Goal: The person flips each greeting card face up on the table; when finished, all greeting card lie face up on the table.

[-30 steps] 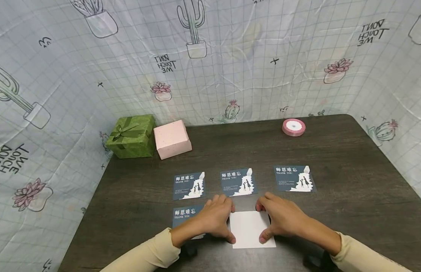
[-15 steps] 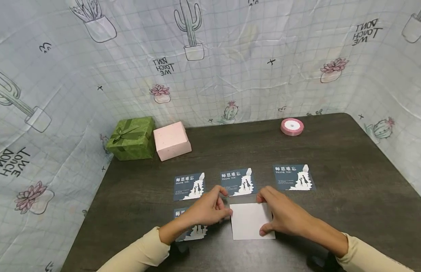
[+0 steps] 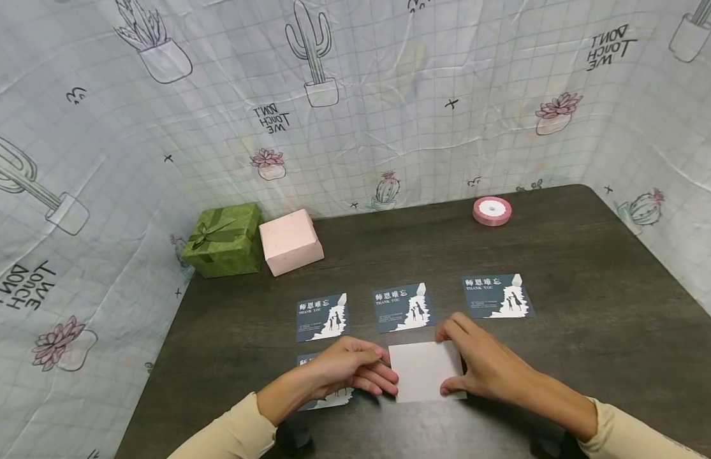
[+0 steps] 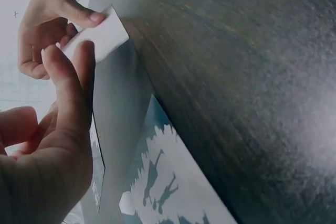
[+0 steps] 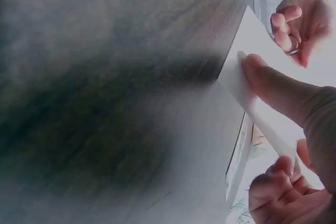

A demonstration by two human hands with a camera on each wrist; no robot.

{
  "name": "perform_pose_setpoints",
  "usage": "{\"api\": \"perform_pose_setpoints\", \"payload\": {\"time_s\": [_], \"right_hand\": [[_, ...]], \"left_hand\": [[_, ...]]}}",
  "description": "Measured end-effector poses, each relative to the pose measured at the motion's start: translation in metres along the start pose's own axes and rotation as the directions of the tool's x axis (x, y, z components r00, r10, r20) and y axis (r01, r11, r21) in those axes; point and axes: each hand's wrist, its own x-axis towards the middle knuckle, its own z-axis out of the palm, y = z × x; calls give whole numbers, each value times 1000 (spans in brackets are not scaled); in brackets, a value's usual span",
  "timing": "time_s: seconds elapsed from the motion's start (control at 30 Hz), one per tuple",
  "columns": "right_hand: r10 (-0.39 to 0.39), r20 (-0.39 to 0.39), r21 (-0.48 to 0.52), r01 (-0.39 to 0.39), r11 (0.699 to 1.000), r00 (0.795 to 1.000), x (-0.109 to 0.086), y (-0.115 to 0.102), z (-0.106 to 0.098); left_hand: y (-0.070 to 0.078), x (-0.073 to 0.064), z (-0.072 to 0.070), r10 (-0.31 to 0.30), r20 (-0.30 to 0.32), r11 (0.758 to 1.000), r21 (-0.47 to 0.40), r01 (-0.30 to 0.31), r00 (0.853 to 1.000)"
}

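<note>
A blank white card (image 3: 424, 373) is in my right hand (image 3: 484, 360) near the front of the table, its thumb on the face and its fingers round the far right edge. In the right wrist view, the thumb (image 5: 257, 74) presses on the white card (image 5: 247, 45). My left hand (image 3: 355, 368) is turned partly palm up, fingers loosely bent, with the fingertips right at the card's left edge. Under the left forearm, a blue-and-white THANK YOU card (image 3: 332, 400) lies partly covered. The left wrist view shows the left fingers (image 4: 65, 87) overlapping the white card (image 4: 107, 38).
Three more THANK YOU cards lie in a row: a left one (image 3: 322, 317), a middle one (image 3: 403, 307) and a right one (image 3: 498, 296). Behind them stand a green gift box (image 3: 223, 242) with a bow, a pink box (image 3: 291, 242) and a pink ribbon roll (image 3: 491, 211).
My left hand has let go of the white card's left side and turned over, palm partly up. The right hand keeps its grip; the card has moved slightly away from the front.
</note>
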Motion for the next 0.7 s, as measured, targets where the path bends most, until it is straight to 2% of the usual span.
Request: {"api": "perform_pose_setpoints", "payload": {"time_s": [0.13, 0.2, 0.23, 0.27, 0.3, 0.37, 0.43, 0.5, 0.6, 0.63, 0.7], "right_hand": [[99, -18, 49, -98, 994, 995, -6, 1, -7], [149, 32, 149, -152, 977, 988, -10, 3, -13], [168, 82, 219, -182, 959, 982, -11, 5, -16], [180, 144, 305, -217, 927, 973, -11, 7, -18], [175, 210, 399, -248, 883, 962, -11, 9, -19], [171, 335, 548, -339, 764, 927, -9, 13, -20], [179, 425, 631, -432, 645, 887, -6, 16, -18], [199, 480, 667, -503, 550, 855, -2, 18, -17], [233, 518, 683, -562, 467, 823, 2, 20, -16], [243, 526, 683, -575, 451, 815, 3, 20, -17], [266, 520, 677, -582, 451, 812, 5, 20, -18]], "left_hand": [[1, -2, -1, 10, -25, 1000, -14, -10, 1000], [1, -2, -1, 16, -33, 1000, -15, -16, 999], [1, -3, -2, 21, -36, 1000, -9, -22, 999], [2, -3, -2, 26, -41, 1000, -3, -26, 999], [2, -4, -3, 30, -47, 1000, 5, -30, 998], [4, -5, -4, 36, -56, 999, 23, -34, 998], [5, -5, -5, 35, -64, 999, 36, -33, 997], [6, -6, -5, 33, -69, 999, 40, -30, 997], [7, -6, -4, 34, -78, 999, 44, -31, 996], [9, -7, -4, 39, -82, 998, 51, -35, 996], [12, -8, -4, 66, -93, 995, 75, -59, 994]]}}
